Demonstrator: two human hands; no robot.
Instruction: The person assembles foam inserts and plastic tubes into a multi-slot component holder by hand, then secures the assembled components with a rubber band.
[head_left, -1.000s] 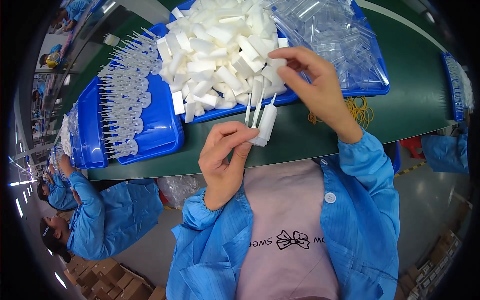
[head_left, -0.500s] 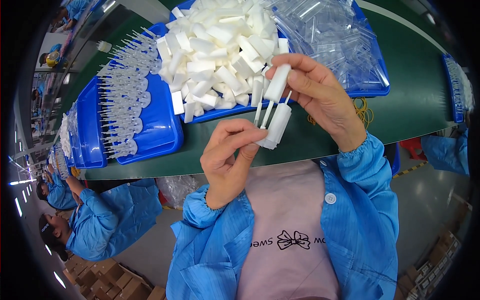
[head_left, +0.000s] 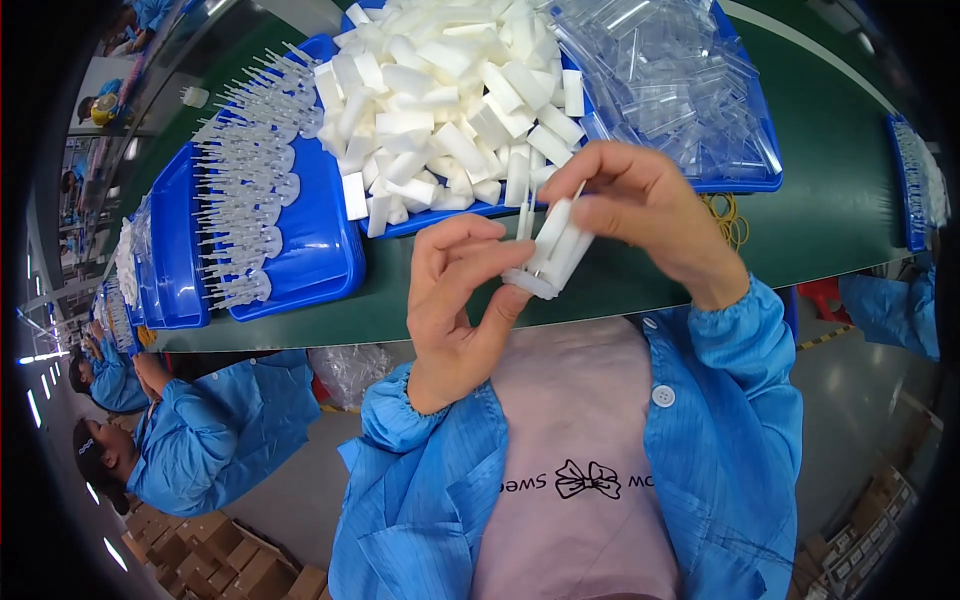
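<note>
Head view, looking down. Left hand [head_left: 455,300] just left of centre, thumb and fingers curled in and pinched on the lower end of the white pieces [head_left: 552,255]. Right hand [head_left: 640,210] at 1 o'clock of that, fingers closed over their upper end, with thin clear prongs [head_left: 527,215] sticking up between the two hands. White pieces held as a small tilted bundle, off the table [head_left: 830,210], just in front of the chest and over the table's near edge. How many pieces in the bundle: cannot tell.

At 12 o'clock of the hands, a blue tray [head_left: 470,212] heaped with a white pile [head_left: 450,100] of the same short blocks, a few lying at its near rim. At 1 o'clock, clear sleeves [head_left: 665,85] piled in the right part of the same blue tray. At 9 to 10 o'clock, a second blue tray [head_left: 310,250] with clear pronged parts [head_left: 245,190] laid in rows, and more blue trays beyond it along the green table. Yellow rubber bands [head_left: 728,215] on the table just right of the right wrist. Another blue tray [head_left: 905,180] at 3 o'clock, near the rim.

At 7 to 8 o'clock, co-workers [head_left: 200,440] in blue coats seated along the table. Cardboard boxes [head_left: 235,565] on the floor at 7 o'clock
</note>
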